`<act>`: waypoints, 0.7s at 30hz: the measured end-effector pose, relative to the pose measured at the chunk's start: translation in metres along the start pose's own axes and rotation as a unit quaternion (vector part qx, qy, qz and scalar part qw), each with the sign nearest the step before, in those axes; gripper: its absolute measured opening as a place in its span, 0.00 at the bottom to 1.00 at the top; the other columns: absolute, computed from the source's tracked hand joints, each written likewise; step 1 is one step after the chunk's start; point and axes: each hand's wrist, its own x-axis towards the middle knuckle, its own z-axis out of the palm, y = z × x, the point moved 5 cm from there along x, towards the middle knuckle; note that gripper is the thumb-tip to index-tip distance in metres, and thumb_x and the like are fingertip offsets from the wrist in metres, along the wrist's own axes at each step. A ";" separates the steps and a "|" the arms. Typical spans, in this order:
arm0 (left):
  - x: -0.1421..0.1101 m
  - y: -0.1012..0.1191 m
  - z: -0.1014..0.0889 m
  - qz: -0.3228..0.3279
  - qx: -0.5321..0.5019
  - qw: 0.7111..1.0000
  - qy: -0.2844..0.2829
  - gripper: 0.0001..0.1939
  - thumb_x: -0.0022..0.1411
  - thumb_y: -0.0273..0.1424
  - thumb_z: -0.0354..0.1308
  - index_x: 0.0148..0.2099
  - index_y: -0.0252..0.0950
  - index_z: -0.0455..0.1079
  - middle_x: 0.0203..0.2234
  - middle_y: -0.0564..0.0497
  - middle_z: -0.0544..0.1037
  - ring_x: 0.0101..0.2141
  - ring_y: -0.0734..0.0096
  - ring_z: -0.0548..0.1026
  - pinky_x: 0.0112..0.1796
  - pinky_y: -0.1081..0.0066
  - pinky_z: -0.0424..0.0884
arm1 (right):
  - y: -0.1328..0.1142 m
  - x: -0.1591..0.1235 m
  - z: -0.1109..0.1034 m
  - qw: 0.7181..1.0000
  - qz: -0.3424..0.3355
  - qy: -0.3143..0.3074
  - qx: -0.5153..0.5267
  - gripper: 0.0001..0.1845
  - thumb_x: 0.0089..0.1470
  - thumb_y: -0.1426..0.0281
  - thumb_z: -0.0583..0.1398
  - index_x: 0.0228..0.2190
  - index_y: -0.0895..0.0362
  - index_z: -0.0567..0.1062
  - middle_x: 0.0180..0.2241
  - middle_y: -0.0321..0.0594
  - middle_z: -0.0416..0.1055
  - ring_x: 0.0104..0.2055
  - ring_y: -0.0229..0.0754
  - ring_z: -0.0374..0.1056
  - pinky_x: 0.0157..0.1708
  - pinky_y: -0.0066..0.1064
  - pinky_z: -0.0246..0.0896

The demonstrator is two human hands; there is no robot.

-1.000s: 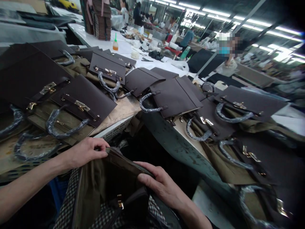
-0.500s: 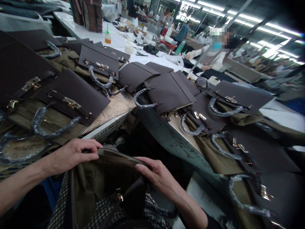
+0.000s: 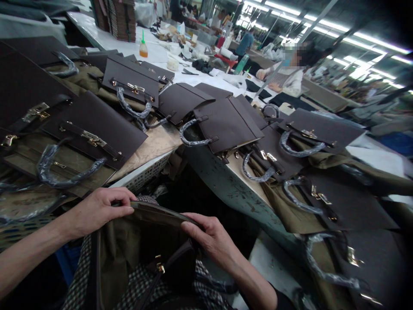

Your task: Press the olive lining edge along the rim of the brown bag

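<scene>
A dark brown handbag with an olive lining (image 3: 121, 247) lies across my lap, its mouth spread toward me. At the left end of the far rim, my left hand (image 3: 100, 211) pinches the edge between thumb and fingers. My right hand (image 3: 209, 237) grips the same rim farther right, thumb on the inner side and fingers behind. Between the hands the rim runs nearly straight. A gold clasp (image 3: 159, 265) on a dark strap shows low in front. The bag's lower part is dark and partly hidden.
Several dark handbags (image 3: 229, 122) with plastic-wrapped handles cover the tables to left and right. A perforated crate (image 3: 146, 172) stands below the left pile. On the white table are a glue bottle (image 3: 143, 49) and brown stacked pieces (image 3: 122, 21). A co-worker (image 3: 287, 79) is beyond.
Both hands keep their hold on the bag's rim with hardly any movement. The surroundings have shifted slightly left in view.
</scene>
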 end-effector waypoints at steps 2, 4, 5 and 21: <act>0.002 0.002 0.002 -0.008 0.016 1.000 0.021 0.14 0.61 0.41 0.61 0.27 0.40 0.73 0.42 0.55 0.80 0.43 0.65 0.76 0.44 0.72 0.67 | 0.003 0.000 0.000 1.000 0.002 0.018 -0.003 0.20 0.63 0.57 0.57 0.50 0.52 0.78 0.38 0.36 0.78 0.38 0.41 0.70 0.37 0.28 0.63; 0.004 0.003 0.003 -0.021 0.036 0.998 0.041 0.14 0.60 0.41 0.61 0.26 0.40 0.73 0.41 0.55 0.81 0.41 0.65 0.77 0.43 0.71 0.67 | 0.006 0.000 0.001 0.999 0.007 0.035 -0.010 0.20 0.63 0.57 0.57 0.49 0.52 0.79 0.35 0.36 0.78 0.35 0.39 0.69 0.34 0.27 0.62; 0.004 0.005 0.003 -0.027 0.046 0.997 0.048 0.14 0.60 0.42 0.61 0.26 0.40 0.73 0.41 0.55 0.81 0.41 0.65 0.77 0.42 0.71 0.67 | 0.008 0.000 0.001 0.999 0.011 0.045 -0.014 0.20 0.63 0.57 0.57 0.48 0.53 0.79 0.34 0.36 0.77 0.33 0.38 0.68 0.32 0.27 0.61; 0.007 0.006 0.006 -0.054 0.043 0.996 0.062 0.14 0.58 0.41 0.61 0.25 0.39 0.72 0.37 0.53 0.82 0.38 0.63 0.78 0.39 0.70 0.68 | 0.016 0.002 0.008 0.991 0.052 0.125 0.002 0.12 0.54 0.63 0.63 0.34 0.59 0.81 0.24 0.36 0.73 0.25 0.35 0.62 0.26 0.25 0.56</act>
